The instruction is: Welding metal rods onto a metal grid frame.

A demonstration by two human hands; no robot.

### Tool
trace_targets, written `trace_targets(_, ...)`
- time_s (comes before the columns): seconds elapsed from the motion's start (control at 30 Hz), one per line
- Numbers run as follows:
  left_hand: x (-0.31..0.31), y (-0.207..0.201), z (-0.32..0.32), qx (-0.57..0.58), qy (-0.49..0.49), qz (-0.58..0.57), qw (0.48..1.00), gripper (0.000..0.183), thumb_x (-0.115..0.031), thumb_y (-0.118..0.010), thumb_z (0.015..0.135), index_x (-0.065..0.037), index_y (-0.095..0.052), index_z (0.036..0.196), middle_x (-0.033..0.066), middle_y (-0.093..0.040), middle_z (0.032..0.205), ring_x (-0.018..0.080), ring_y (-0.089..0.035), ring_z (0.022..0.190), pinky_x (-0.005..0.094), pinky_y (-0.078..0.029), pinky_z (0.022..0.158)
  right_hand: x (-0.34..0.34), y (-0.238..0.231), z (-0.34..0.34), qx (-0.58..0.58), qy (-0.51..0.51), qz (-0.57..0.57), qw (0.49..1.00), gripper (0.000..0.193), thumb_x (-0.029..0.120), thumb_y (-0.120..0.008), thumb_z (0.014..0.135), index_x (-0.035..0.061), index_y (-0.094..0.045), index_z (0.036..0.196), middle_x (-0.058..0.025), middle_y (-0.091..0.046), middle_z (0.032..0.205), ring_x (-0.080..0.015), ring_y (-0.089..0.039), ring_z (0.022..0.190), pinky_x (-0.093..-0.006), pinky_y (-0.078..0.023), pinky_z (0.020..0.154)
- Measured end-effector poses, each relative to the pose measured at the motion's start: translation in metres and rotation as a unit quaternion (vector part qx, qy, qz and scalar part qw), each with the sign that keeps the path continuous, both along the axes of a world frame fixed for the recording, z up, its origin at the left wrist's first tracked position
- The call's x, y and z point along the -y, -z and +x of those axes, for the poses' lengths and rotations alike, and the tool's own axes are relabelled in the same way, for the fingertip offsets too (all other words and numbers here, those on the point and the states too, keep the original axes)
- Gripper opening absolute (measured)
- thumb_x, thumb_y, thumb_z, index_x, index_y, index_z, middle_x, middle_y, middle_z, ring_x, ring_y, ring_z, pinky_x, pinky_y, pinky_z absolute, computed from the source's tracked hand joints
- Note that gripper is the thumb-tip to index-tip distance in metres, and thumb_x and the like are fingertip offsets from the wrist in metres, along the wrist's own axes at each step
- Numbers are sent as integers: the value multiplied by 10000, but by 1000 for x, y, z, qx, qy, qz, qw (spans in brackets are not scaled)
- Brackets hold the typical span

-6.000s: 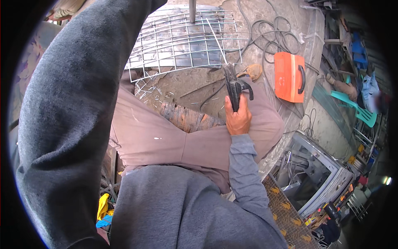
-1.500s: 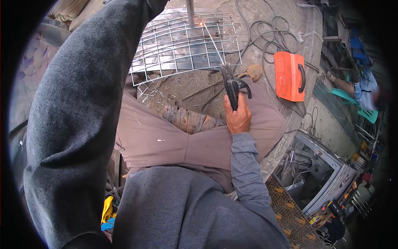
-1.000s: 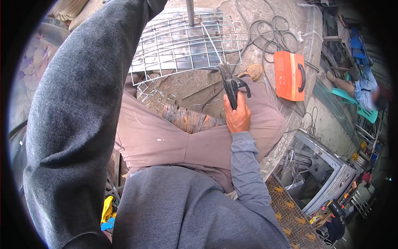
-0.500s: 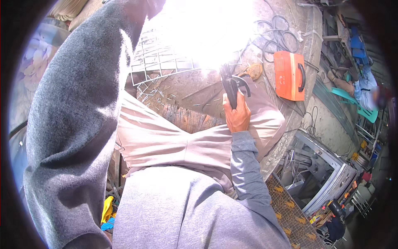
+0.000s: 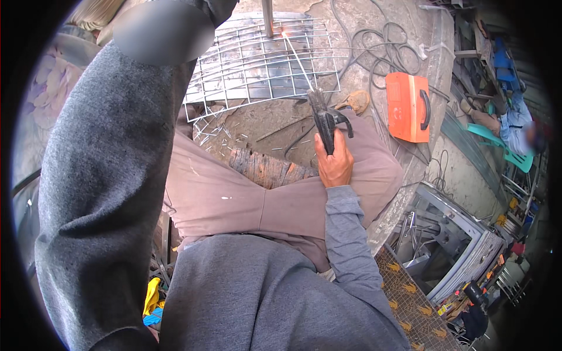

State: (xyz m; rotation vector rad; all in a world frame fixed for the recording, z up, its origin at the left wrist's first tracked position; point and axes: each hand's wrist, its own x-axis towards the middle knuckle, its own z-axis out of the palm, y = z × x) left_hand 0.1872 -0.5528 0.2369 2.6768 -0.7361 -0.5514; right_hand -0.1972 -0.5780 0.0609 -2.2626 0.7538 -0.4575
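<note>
My right hand point(image 5: 336, 162) is wrapped round the black handle of a welding electrode holder point(image 5: 325, 121). A thin electrode point(image 5: 299, 62) runs from its jaw up and left, its far tip at a small orange-glowing spot on a metal grid point(image 5: 234, 96). The grid, of thin crossed bars, lies over a grey metal sheet point(image 5: 287, 88). Beside the glowing spot a metal bar point(image 5: 267, 16) comes down from the top edge onto the grid. My left arm point(image 5: 111, 158) reaches up along the left side in a grey sleeve; its hand is out of view.
An orange box with a black handle point(image 5: 408, 107) stands right of my knee, near coiled cables point(image 5: 398, 52). A charred wood block point(image 5: 272, 168) and scattered short rod stubs point(image 5: 213, 131) lie between my legs. Metal frames point(image 5: 456, 245) are at right; a person point(image 5: 518, 120) sits beyond.
The blinding white arc glare over the grid is gone; the grid, electrode and bar now show. A small orange glow remains. My right hand has barely moved.
</note>
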Motion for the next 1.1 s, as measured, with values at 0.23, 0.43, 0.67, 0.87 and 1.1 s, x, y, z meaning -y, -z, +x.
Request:
trace_targets(0.23, -8, 7, 10, 47, 25, 14, 998, 333, -306, -707, 705, 3, -749, 822, 205, -714, 784, 319, -703, 705, 428, -547, 643, -7, 1, 8, 2, -8, 10, 1000, 401, 273, -733, 934, 13, -602, 1210, -220, -695, 939, -399, -689, 818, -448, -543, 702)
trace_targets(0.43, -1, -16, -2, 25, 84, 18, 996, 403, -320, -635, 771, 25, -739, 953, 257, -714, 966, 378, -697, 937, 430, -550, 826, 9, -11, 6, -19, 40, 28, 999, 444, 245, -737, 919, -9, -591, 1252, -227, -696, 1045, -402, -692, 916, -470, -561, 762)
trace_targets(0.67, -77, 97, 127, 17, 153, -199, 968, 447, -433, -575, 922, -36, -709, 765, 58, -592, 581, 157, -581, 542, 349, -420, 516, -14, -8, 28, -51, 43, 127, 990, 435, 447, -632, 962, 108, -582, 1231, -199, -679, 1128, -431, -681, 924, -487, -575, 764)
trace_targets(0.87, -17, 94, 74, -107, 50, -234, 965, 466, -467, -630, 891, -47, -659, 691, 21, -504, 514, 156, -475, 422, 331, -348, 418, 6, 0, 8, 93, 147, 78, 982, 433, 394, -654, 964, 69, -573, 1238, -210, -695, 967, -406, -705, 849, -465, -567, 705)
trace_targets(1.1, -16, 69, 64, -67, 20, -199, 977, 229, -229, -582, 781, -49, -670, 670, 24, -489, 486, 172, -475, 396, 345, -346, 394, 4, -1, 22, 133, 185, 151, 962, 405, 397, -667, 960, 34, -591, 1125, -226, -677, 857, -401, -684, 747, -462, -509, 637)
